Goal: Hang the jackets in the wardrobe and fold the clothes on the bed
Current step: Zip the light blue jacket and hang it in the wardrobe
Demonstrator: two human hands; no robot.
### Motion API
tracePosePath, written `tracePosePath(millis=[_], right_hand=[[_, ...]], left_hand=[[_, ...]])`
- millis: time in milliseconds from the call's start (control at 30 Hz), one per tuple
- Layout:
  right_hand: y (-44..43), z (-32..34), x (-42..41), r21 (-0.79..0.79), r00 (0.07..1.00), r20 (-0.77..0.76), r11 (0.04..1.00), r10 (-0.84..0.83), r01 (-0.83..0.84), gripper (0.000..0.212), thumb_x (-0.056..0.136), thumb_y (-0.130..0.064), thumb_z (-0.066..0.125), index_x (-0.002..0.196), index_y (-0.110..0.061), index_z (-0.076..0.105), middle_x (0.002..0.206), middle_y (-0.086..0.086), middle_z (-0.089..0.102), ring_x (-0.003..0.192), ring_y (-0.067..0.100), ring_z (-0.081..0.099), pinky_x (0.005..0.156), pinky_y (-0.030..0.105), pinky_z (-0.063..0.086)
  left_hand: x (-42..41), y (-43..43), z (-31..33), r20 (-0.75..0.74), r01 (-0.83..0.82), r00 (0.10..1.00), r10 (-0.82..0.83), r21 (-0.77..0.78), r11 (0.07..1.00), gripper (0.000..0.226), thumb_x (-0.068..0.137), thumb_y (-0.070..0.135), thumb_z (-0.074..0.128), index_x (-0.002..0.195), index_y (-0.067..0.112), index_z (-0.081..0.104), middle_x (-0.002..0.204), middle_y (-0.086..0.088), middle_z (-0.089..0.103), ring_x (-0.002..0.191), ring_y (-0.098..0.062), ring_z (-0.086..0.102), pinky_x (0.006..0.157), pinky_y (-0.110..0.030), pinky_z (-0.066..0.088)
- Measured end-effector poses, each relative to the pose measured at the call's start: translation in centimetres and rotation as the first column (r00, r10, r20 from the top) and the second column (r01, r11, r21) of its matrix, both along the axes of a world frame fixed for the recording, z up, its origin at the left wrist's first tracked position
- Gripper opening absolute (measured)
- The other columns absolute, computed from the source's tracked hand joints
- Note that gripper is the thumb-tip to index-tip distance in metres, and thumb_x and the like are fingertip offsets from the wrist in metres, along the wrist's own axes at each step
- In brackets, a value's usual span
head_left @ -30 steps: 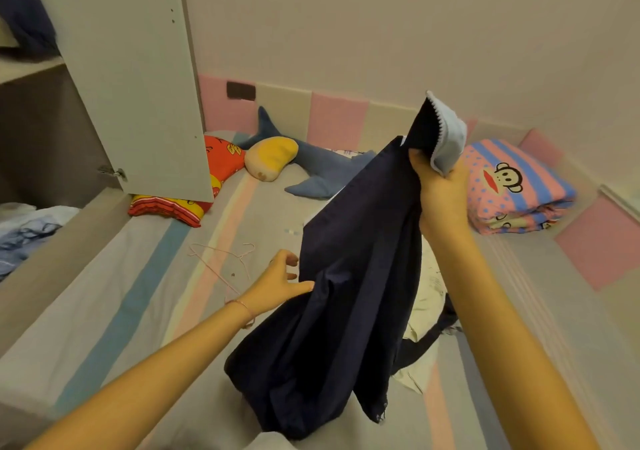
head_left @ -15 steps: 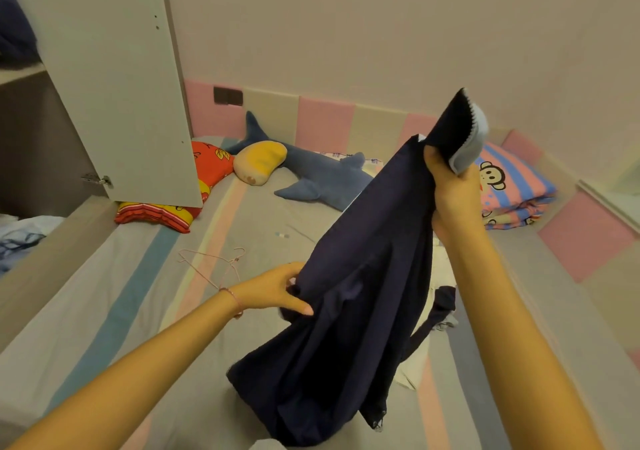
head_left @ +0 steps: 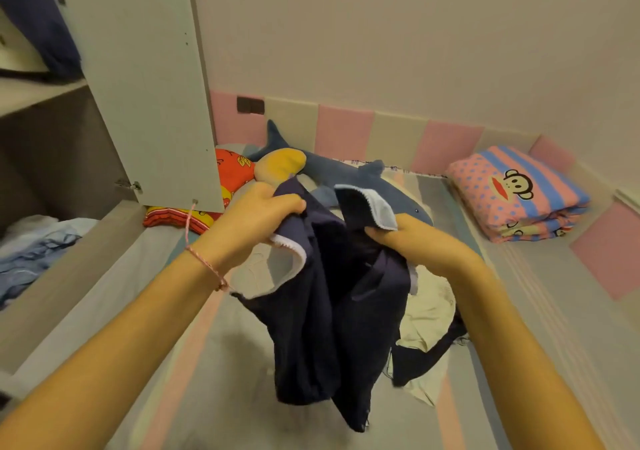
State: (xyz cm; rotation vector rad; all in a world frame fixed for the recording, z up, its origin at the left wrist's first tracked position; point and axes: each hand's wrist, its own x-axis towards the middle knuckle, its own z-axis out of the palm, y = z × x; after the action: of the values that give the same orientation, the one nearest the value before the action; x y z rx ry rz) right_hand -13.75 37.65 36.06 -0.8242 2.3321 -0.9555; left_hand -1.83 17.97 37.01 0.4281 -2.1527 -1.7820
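Note:
A dark navy garment [head_left: 332, 311] with a pale blue lining hangs above the striped bed [head_left: 194, 363]. My left hand [head_left: 256, 217] grips its upper left edge and my right hand [head_left: 405, 238] grips its upper right edge, both at chest height. Beneath it on the bed lies a cream garment [head_left: 429, 311] tangled with another dark piece. To the left, the wardrobe [head_left: 52, 159] stands with its white door [head_left: 138, 79] swung open. A dark garment [head_left: 38, 24] hangs inside it at the top.
A blue shark plush [head_left: 346, 179], a yellow cushion [head_left: 280, 165] and a red pillow [head_left: 235, 172] lie at the head of the bed. A folded pink and blue monkey blanket [head_left: 516, 193] sits at the right. Blue clothes [head_left: 38, 249] lie in the wardrobe's lower shelf.
My left hand has risen and taken hold of the navy garment's other edge. My right hand has come down, so the garment now hangs between both hands.

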Motion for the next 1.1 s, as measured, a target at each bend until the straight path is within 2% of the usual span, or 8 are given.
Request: tracePosePath(millis=[100,233,400,467,600,667,800,1100], right_hand=[[-0.6,4.4,1.2,-0.387,0.955,0.276,0.922,0.105,0.010,0.011,0.089,-0.022,0.058,0.096,-0.023,0.066,0.089,-0.008,0.074,0.086,0.010,0.069,0.076,0.023,0.055],[-2.2,7.7,-1.2,-0.458,0.951,0.291,0.888,0.106,0.041,0.014,0.086,-0.026,0.059,0.099,-0.023,0.064,0.086,-0.006,0.075,0.080,0.011,0.071,0.068,0.024,0.057],[-7.9,7.8,-9.1,-0.136,0.957,-0.197,0.973,-0.211,0.187,0.018,0.097,-0.021,0.049,0.100,-0.008,0.062,0.083,0.011,0.061,0.069,0.028,0.057,0.047,0.026,0.045],[-10.8,6.7,-12.8,-0.204,0.906,-0.254,0.935,-0.338,0.292,0.023,0.097,-0.012,0.045,0.108,0.004,0.057,0.083,0.017,0.055,0.072,0.030,0.052,0.046,0.029,0.037],[-16.5,3.5,-18.3,-0.317,0.894,-0.305,0.920,-0.329,0.230,0.074,0.093,-0.029,0.058,0.149,-0.011,0.013,0.147,0.017,0.035,0.125,0.034,0.044,0.094,0.042,0.044],[-17.6,-0.9,-19.6,-0.200,0.943,-0.272,0.970,-0.190,0.137,0.099,0.089,-0.033,0.064,0.150,-0.016,-0.012,0.159,0.011,0.011,0.141,0.030,0.025,0.110,0.045,0.032],[-13.7,-18.2,-18.5,-0.013,0.975,0.143,0.985,-0.169,0.172,0.081,0.093,-0.021,0.060,0.151,-0.013,0.004,0.151,0.015,0.029,0.138,0.024,0.032,0.096,0.022,0.033],[0.2,-49.3,-6.2,0.524,0.607,0.455,0.747,-0.652,0.409,0.055,0.097,-0.031,0.050,0.143,-0.009,0.029,0.145,0.014,0.039,0.129,0.029,0.043,0.100,0.034,0.037]], left_hand=[[0.0,1.8,5.3,-0.152,0.067,0.987,-0.056,0.069,0.995,0.015,0.084,0.013,0.057,0.070,0.009,0.054,0.062,-0.004,0.051,0.056,-0.012,0.050,0.050,-0.021,0.038],[-2.9,0.7,9.3,-0.225,0.024,0.974,-0.001,0.101,0.995,0.020,0.083,0.019,0.057,0.070,0.008,0.048,0.063,-0.009,0.040,0.055,-0.019,0.046,0.051,-0.024,0.040],[-12.0,-3.0,6.7,-0.113,-0.167,0.981,0.160,-0.055,0.984,0.035,0.088,0.016,0.050,0.054,0.014,0.043,0.051,-0.002,0.042,0.058,-0.020,0.041,0.058,-0.028,0.033],[-15.6,-4.7,5.0,-0.140,-0.186,0.976,0.169,-0.115,0.976,0.038,0.094,0.015,0.048,0.057,0.014,0.041,0.054,-0.001,0.040,0.057,-0.016,0.038,0.058,-0.028,0.031],[-21.9,-8.7,0.1,0.072,0.209,0.978,-0.196,-0.331,0.920,0.035,0.099,0.022,0.042,0.130,0.005,0.047,0.129,-0.004,0.048,0.118,-0.010,0.044,0.096,-0.008,0.033],[-23.8,-10.4,-5.5,0.237,0.340,0.931,-0.278,-0.284,0.896,0.049,0.100,0.029,0.038,0.145,0.012,0.028,0.151,-0.002,0.026,0.139,-0.015,0.025,0.112,-0.021,0.020],[-21.1,-13.1,-24.3,0.530,0.430,0.802,-0.278,-0.188,0.883,0.038,0.097,0.038,0.042,0.134,0.030,0.045,0.145,0.003,0.040,0.129,-0.015,0.041,0.109,-0.035,0.033],[-7.4,-12.2,-52.1,0.815,0.607,0.487,-0.314,-0.058,0.792,0.043,0.095,0.028,0.049,0.137,0.025,0.042,0.154,-0.003,0.023,0.142,-0.021,0.019,0.115,-0.036,0.020]])
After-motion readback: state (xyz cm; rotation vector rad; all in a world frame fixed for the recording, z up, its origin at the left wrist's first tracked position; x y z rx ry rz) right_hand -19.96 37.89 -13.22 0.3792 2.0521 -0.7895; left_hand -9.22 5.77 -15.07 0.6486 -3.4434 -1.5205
